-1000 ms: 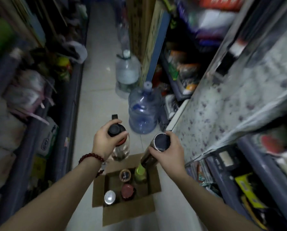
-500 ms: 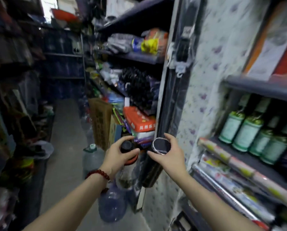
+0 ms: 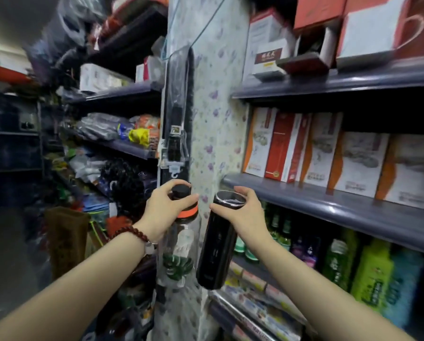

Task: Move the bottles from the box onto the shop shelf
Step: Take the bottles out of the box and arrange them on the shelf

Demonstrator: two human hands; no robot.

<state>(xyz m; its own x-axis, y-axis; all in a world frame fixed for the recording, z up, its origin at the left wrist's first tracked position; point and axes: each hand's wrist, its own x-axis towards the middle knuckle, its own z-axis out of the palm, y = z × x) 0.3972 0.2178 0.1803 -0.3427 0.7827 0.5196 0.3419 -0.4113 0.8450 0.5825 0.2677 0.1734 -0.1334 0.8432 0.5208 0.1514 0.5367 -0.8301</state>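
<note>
Black, tall metal flask (image 3: pixel 216 244) hangs upright from the right hand (image 3: pixel 243 212) clasped round its rim, nearer the grey shop shelf (image 3: pixel 353 212) up-right; the left hand (image 3: pixel 164 215) grips the clear orange-collared plastic bottle (image 3: pixel 181 242) by its cap

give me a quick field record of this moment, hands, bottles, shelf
left hand: grips clear bottle from above by its black cap, orange collar below
right hand: grips black bottle at its top rim
bottles: both held in the air, side by side, tilted
shelf: to the right, holds upright boxes
shelf below: green bottles
box of bottles: not in view
</note>
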